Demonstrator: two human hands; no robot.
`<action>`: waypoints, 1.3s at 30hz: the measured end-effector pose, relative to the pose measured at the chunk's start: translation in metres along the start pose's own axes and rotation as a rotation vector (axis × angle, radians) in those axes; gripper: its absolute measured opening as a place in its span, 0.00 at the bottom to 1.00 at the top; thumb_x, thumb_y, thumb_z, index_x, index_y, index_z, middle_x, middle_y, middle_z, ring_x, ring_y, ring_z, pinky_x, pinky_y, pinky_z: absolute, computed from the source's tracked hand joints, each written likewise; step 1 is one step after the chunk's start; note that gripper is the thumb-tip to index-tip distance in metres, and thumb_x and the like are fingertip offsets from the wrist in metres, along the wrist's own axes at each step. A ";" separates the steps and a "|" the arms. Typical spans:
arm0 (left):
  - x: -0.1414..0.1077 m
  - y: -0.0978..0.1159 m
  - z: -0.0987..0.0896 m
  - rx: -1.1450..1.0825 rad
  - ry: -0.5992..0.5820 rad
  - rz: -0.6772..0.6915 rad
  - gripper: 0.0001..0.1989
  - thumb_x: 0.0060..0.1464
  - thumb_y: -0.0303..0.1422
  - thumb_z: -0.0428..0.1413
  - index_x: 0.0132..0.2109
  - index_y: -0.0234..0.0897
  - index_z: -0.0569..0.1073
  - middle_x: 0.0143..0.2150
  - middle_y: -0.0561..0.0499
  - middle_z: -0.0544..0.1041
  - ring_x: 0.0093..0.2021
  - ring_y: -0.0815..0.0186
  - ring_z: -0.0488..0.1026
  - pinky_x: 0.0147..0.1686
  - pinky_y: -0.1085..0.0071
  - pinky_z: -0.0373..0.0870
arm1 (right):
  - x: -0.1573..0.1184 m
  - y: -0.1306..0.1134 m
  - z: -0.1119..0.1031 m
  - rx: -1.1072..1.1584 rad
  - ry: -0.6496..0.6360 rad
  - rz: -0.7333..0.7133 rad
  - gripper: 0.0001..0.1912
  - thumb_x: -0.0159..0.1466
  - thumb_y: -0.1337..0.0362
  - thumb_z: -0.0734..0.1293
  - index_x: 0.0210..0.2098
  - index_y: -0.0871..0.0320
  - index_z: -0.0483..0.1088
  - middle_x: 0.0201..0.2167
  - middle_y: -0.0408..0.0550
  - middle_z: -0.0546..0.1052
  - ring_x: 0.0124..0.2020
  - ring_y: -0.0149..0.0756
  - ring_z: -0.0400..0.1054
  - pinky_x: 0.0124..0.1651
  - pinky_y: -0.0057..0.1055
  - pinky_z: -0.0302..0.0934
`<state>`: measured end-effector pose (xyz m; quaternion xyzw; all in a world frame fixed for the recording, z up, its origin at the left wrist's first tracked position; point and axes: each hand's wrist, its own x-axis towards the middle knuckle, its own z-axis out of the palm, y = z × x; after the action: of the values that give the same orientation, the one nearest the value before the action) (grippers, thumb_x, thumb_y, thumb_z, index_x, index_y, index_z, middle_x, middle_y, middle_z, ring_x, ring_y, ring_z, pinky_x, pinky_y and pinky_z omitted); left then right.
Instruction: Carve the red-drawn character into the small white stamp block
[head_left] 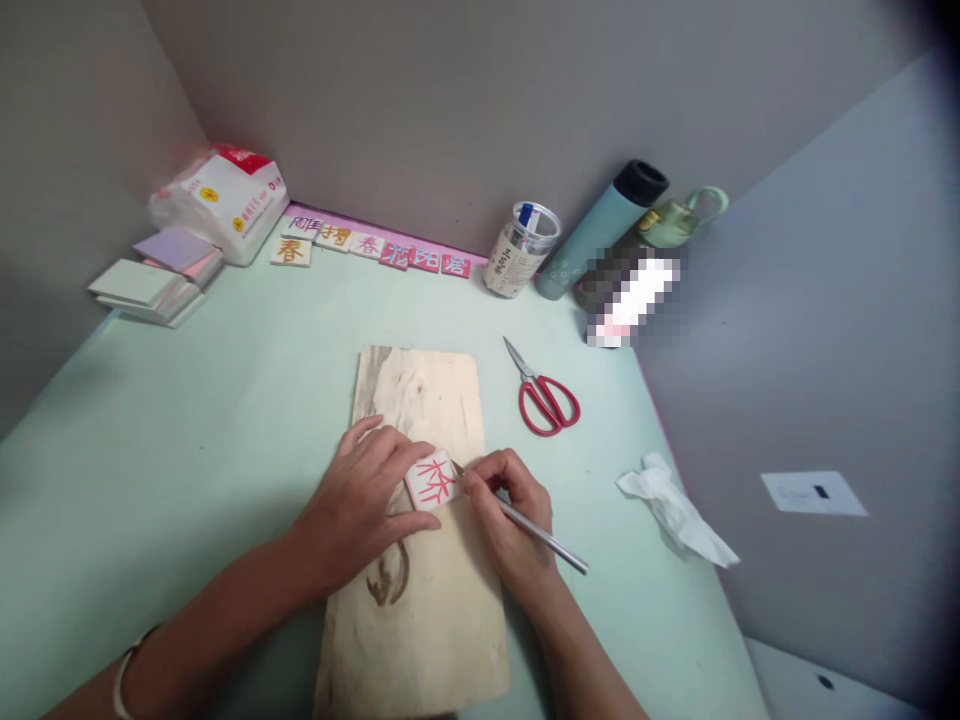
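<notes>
A small white square block [433, 481] with a red character drawn on it lies on a wooden board [442, 620]. My left hand [366, 490] steadies the block, its thumb at the near side and its forefinger along the upper left edge. In my right hand [517, 515] is a slim silver craft knife [544, 538], held like a pen. The knife's tip is at the block's right edge; whether it touches the surface is too fine to tell. Red-handled scissors [547, 400] rest partly spread on the table beyond my right hand.
Several carved character blocks [426, 258] line the back. A jar [517, 255], a teal bottle [600, 230] and a green-topped bottle [667, 228] stand at the back right. Crumpled tissue [675, 508] lies right. A tissue pack [232, 205] and stacked blocks [142, 285] sit back left.
</notes>
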<state>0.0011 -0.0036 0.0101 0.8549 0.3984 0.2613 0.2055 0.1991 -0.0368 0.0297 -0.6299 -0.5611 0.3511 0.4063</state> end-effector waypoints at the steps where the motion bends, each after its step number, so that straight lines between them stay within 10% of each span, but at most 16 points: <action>1: 0.000 -0.001 0.000 0.001 -0.007 0.001 0.31 0.49 0.38 0.69 0.56 0.38 0.66 0.43 0.51 0.71 0.46 0.58 0.71 0.64 0.47 0.53 | 0.000 0.000 0.000 -0.001 0.000 -0.001 0.09 0.64 0.66 0.66 0.27 0.55 0.66 0.26 0.40 0.71 0.28 0.30 0.62 0.32 0.28 0.57; 39: 0.002 -0.003 -0.004 -0.052 -0.018 0.059 0.24 0.52 0.30 0.64 0.55 0.37 0.67 0.42 0.50 0.72 0.46 0.60 0.72 0.66 0.46 0.51 | -0.004 -0.008 0.012 0.081 -0.024 0.067 0.10 0.65 0.63 0.65 0.28 0.55 0.66 0.25 0.39 0.68 0.27 0.31 0.60 0.31 0.29 0.56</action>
<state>-0.0023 0.0003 0.0118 0.8629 0.3641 0.2700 0.2235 0.1848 -0.0393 0.0316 -0.6272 -0.5300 0.3943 0.4126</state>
